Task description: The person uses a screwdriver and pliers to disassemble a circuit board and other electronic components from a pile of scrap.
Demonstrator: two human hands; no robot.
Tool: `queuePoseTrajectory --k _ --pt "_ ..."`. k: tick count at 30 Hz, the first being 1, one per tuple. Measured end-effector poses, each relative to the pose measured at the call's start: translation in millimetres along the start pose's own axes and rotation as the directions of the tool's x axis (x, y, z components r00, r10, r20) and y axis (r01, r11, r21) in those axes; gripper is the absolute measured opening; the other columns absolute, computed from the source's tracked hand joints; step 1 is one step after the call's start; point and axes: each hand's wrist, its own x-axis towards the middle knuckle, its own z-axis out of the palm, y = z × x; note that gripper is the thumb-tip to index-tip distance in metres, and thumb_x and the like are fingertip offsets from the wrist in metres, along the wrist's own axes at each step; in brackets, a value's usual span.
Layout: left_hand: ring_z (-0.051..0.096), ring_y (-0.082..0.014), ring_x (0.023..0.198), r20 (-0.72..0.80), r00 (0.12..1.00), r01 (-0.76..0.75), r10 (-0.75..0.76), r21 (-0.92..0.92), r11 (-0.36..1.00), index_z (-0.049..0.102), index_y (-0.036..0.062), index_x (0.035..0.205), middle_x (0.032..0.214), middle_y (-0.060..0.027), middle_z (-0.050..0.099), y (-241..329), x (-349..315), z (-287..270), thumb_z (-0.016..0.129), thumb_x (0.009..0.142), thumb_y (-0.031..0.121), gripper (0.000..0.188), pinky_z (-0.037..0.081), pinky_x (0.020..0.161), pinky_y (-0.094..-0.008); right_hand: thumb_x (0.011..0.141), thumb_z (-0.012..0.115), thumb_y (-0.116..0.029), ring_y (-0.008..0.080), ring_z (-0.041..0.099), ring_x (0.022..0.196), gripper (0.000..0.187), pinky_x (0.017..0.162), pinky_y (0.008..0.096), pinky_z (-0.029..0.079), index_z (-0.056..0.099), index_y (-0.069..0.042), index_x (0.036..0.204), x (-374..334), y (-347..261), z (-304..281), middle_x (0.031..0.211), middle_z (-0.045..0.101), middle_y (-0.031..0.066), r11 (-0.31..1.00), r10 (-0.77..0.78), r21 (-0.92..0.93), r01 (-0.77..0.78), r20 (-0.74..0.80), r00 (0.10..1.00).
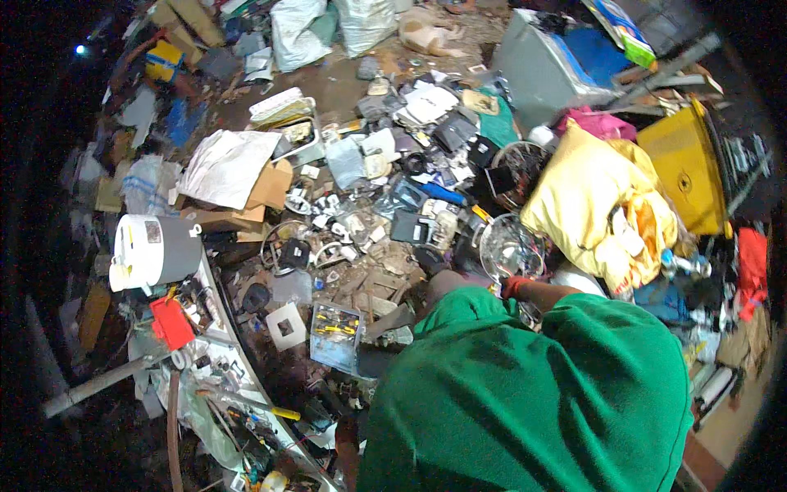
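Note:
Below me my green sleeve and shirt [525, 394] fill much of the lower right. My right forearm reaches left out of the sleeve, ending in something red, a glove or cuff, at my right hand [515, 287]. That hand is at the near rim of a round wire basket [525, 266] with a few small bits inside; its fingers are hidden. My left hand cannot be made out. To the left of my knee is a clear tray [334, 361] holding yellow-handled tools.
Scrap parts [443, 172] cover the ground ahead. Yellow cloth [574, 197] lies right of the basket, beside a yellow crate [684, 168]. A grey-and-white drum [168, 250] and red piece [170, 324] are at left. A dog [428, 37] lies at the far side.

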Motion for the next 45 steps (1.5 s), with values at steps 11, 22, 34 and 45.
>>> queuePoseTrajectory --k 11,22,34,45 --pt "0.059 -0.0326 0.107 0.080 0.996 0.027 -0.027 -0.002 1.000 0.056 0.0131 0.126 0.116 -0.0159 0.062 71 29 4 0.055 0.090 0.037 0.043 0.047 0.090 -0.0435 0.086 0.058 -0.032 0.0324 0.066 0.094 0.037 0.085 0.0408 0.050 0.065 -0.004 0.110 109 -118 -222 0.100 0.069 0.0183 0.889 0.005 0.414 0.195 -0.436 0.900" --pt "0.056 -0.0329 0.114 0.040 0.994 -0.097 0.099 -0.066 0.993 0.055 0.0139 0.129 0.124 -0.0160 0.059 136 113 -41 0.054 0.090 0.038 0.046 0.045 0.094 -0.0440 0.081 0.056 -0.027 0.0312 0.065 0.096 0.032 0.080 0.0398 0.052 0.068 -0.004 0.099 96 12 -155 0.103 0.068 0.0210 0.955 0.118 0.292 -0.051 -0.218 0.969" --pt "0.050 -0.0321 0.125 0.197 0.978 -0.100 0.070 0.150 0.984 0.047 0.0184 0.138 0.138 -0.0123 0.051 172 172 -71 0.053 0.090 0.048 0.057 0.042 0.100 -0.0469 0.083 0.061 -0.035 0.0304 0.066 0.093 0.040 0.080 0.0413 0.051 0.066 -0.002 0.106 19 46 -170 0.104 0.069 0.0188 0.891 0.338 0.402 -0.211 -0.275 0.900" --pt "0.057 -0.0328 0.114 0.136 0.974 -0.206 0.181 0.194 0.959 0.049 0.0111 0.134 0.128 -0.0145 0.057 222 235 -126 0.050 0.091 0.053 0.059 0.046 0.093 -0.0445 0.085 0.060 -0.030 0.0243 0.061 0.071 0.031 0.069 0.0393 0.049 0.064 -0.004 0.102 64 -24 -194 0.080 0.067 0.0130 0.875 0.241 0.483 -0.018 -0.403 0.883"
